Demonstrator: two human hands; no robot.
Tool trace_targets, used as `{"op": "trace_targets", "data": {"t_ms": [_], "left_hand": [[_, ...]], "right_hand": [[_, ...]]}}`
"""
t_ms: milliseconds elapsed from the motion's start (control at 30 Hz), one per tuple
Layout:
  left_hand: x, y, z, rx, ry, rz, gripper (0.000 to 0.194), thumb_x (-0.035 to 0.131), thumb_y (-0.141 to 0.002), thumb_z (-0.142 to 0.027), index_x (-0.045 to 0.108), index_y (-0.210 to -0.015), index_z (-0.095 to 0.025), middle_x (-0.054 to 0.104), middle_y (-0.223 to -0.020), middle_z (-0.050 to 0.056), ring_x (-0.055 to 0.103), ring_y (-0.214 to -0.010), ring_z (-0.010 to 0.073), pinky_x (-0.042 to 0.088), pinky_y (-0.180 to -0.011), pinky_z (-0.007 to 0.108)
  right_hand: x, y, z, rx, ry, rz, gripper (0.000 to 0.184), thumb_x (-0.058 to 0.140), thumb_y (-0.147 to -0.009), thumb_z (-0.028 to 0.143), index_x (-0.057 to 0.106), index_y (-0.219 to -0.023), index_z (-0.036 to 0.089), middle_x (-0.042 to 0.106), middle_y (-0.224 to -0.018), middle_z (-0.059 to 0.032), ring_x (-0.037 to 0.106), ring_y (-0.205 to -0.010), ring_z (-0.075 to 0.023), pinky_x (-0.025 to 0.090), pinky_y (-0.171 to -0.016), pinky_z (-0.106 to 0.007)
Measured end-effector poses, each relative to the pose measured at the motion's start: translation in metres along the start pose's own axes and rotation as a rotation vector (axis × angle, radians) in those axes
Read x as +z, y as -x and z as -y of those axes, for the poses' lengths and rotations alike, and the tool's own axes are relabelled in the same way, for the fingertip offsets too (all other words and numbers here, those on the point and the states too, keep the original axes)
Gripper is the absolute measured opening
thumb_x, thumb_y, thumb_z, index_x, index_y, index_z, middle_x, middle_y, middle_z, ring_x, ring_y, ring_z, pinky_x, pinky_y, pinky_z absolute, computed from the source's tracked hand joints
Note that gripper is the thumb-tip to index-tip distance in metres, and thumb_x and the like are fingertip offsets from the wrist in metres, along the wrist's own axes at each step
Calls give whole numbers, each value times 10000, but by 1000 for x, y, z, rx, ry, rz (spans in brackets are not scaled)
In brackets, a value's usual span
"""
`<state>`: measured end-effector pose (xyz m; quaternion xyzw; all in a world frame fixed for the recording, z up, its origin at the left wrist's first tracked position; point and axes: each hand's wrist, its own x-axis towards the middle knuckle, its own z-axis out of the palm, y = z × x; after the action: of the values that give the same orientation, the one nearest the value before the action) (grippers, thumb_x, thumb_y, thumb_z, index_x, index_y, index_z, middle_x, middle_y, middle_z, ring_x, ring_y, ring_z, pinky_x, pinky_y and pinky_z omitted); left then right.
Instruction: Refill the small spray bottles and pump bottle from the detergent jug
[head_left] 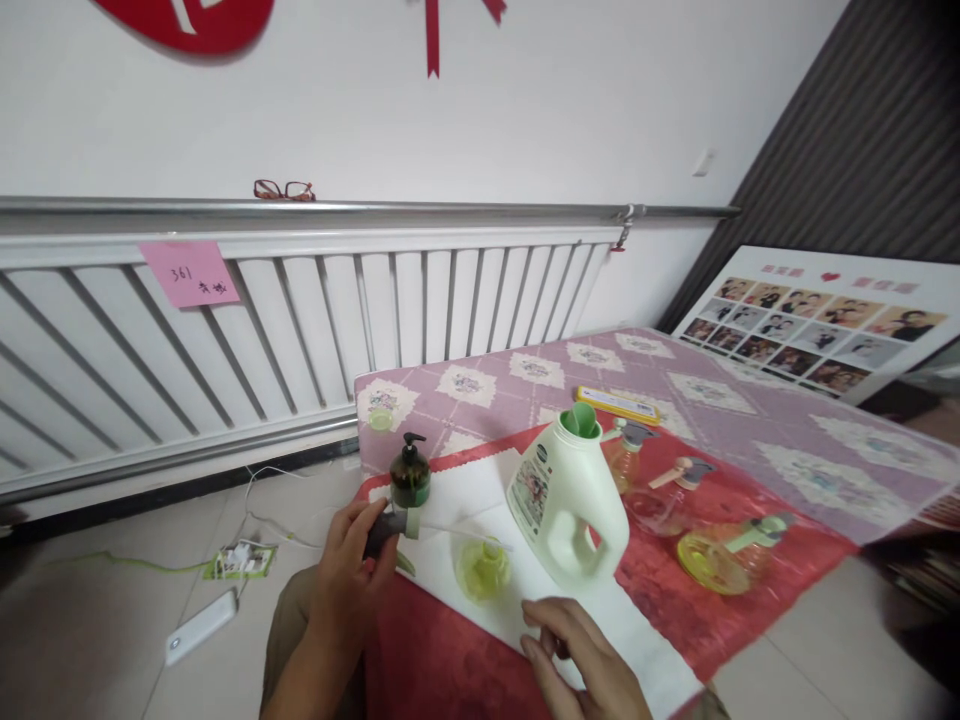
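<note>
My left hand [352,570] is closed round a dark pump head [390,525] whose thin clear tube points right over the white paper [480,490]. Just beyond it stands a dark green pump bottle [409,474]. A small clear bottle of yellow-green liquid [482,570] with no cap stands on the paper between my hands. My right hand [577,660] rests low on the paper with fingers curled, holding nothing that I can see. A white detergent jug [566,500] with an open green spout stands just past it.
Several clear spray bottles [675,500] with amber and yellow liquid lie on the red cloth [750,540]. A yellow box [619,405] lies on the purple patterned cover. A white radiator [225,330] runs behind, with glasses [283,190] on top. A phone [201,626] lies on the floor.
</note>
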<state>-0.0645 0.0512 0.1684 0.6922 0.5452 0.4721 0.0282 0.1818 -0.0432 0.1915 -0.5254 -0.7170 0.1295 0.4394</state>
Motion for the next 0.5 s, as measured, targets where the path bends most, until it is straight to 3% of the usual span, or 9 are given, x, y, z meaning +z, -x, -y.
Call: {"op": "trace_targets", "data": {"t_ms": [67,167,300,400,500], "left_hand": [[-12,-5,-19,84,-1,-78,339,534,-831,-243,542,-1169,-220,562,-1054,66,610,-942,180,564,-777,309],[-22,-6,-41,247,23,-89,371,561,-827,-202,524,-1196,-218,561,-1052,67,608,-943,162,565,-782,266],[-16,9,-54,414,96,49,406,566,-837,-185,496,-1236,-219,587,-1019,68,616,-923,145,565,-782,236],[-5,22,-59,488,167,125,426,567,-834,-166,476,-1249,-213,598,-996,77,623,-893,145,569,-767,234],[5,32,-66,495,235,190,424,566,-830,-155,472,-1237,-225,608,-943,69,624,-807,137,569,-683,208]], "right_hand": [[-2,-18,14,-36,31,-37,234,534,-862,212,574,-1089,254,638,-914,-49,628,-650,-135,554,-651,-242],[-4,-34,28,-82,122,-24,352,547,-862,260,520,-1213,260,626,-1062,-91,655,-757,-170,577,-703,-287],[-2,-35,30,-86,239,139,512,619,-815,291,461,-1300,257,637,-1139,-98,658,-957,-235,590,-773,-335],[2,-24,22,-40,290,292,496,622,-811,238,482,-1286,257,674,-1087,-77,662,-963,-238,585,-800,-348],[7,-11,13,6,304,362,485,612,-794,177,497,-1262,236,681,-1060,-82,661,-957,-236,575,-808,-345]]}}
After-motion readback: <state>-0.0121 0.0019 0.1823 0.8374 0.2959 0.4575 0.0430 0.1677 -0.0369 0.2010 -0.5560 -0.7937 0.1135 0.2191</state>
